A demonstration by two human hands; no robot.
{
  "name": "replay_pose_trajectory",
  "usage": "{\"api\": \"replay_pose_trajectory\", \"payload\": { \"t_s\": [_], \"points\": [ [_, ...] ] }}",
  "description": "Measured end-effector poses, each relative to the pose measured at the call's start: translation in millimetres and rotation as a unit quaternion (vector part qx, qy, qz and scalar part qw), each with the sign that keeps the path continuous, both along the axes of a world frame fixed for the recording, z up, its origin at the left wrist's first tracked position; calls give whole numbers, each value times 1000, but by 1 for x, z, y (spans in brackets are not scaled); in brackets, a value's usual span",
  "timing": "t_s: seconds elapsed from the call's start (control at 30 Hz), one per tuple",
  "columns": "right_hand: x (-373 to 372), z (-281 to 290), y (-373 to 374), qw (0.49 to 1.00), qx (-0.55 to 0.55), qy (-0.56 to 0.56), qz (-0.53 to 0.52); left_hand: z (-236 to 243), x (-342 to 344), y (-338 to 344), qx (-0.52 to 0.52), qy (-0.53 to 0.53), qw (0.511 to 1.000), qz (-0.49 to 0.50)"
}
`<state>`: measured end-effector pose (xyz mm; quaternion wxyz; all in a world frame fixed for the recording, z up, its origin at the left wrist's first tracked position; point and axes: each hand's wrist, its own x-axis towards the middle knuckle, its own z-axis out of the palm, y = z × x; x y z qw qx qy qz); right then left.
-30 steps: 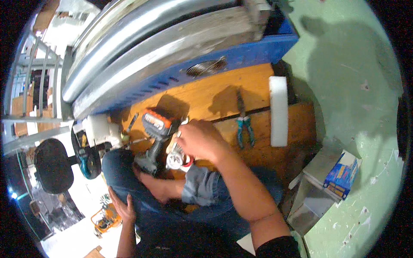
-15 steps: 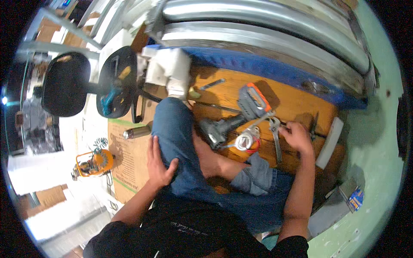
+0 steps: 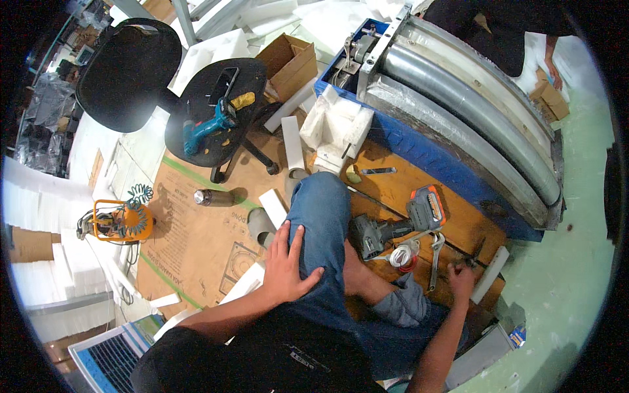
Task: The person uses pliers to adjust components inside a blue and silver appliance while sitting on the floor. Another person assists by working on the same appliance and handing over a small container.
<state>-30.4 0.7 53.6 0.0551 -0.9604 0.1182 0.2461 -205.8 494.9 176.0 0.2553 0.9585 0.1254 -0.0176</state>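
Observation:
My left hand rests with spread fingers on my jeans-covered knee and holds nothing. My right hand is low over the wooden boards, its fingers curled beside a dark, slim tool whose kind I cannot make out. Whether the fingers grip it is hidden. Left of that hand lies an adjustable wrench. Beyond the wrench are a grey cordless power tool with an orange-trimmed battery, and a white coiled cord with a red loop.
Metal rollers sit in a blue frame at the far right. White foam pieces and a small flat tool lie near it. At left stand a black chair bearing a teal power tool, a metal flask and an orange-framed device.
My right hand has moved from beside the adjustable wrench to the dark tool at its right. The view has swung leftward. My left hand stays on the knee.

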Motion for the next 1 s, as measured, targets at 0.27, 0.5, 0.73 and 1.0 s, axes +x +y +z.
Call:
{"api": "replay_pose_trajectory", "payload": {
  "t_s": [0.27,0.5,0.73,1.0],
  "points": [
    [-24,-24,-15,984,-86,-149,-38,-15,-2,7,-71,-51,996,-12],
    [-21,-1,-4,972,-42,-131,-192,-17,-4,-6,-73,-59,995,-22],
    [-17,-1,-23,970,41,-37,-238,-30,-14,-11,-43,-91,994,-46],
    [-4,-38,-26,952,42,-176,-247,-23,-4,-13,9,-68,996,-48]
  ]
}}
